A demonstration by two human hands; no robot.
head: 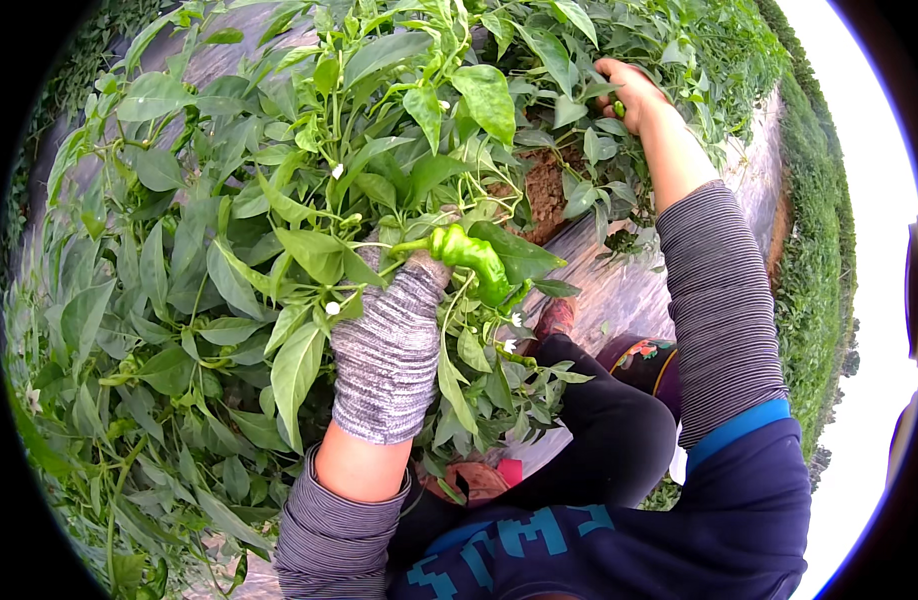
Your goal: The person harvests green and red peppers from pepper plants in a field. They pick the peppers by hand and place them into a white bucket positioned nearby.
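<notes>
My left hand (391, 337), in a grey and white knit glove, reaches into a pepper plant (226, 285); leaves hide most of its fingers. A crinkled, curved green pepper (474, 259) lies across the thumb side of that glove, its thick stem pointing left. Whether the hidden fingers grip anything does not show. Farther out at the upper right, my bare right hand (635, 94) is bent among the leaves of a neighbouring plant (594, 150). Its fingers close around a small glossy green pepper (619, 109), only partly visible.
Plastic mulch film (616, 277) covers the ground beside the row, with bare brown soil (545, 191) under the plants. My bent knee (639, 442) is close to the foliage, and my shoe (556, 319) rests on the film. A dark flower-patterned object (643, 364) sits beside my leg. More green rows (811, 262) run along the right.
</notes>
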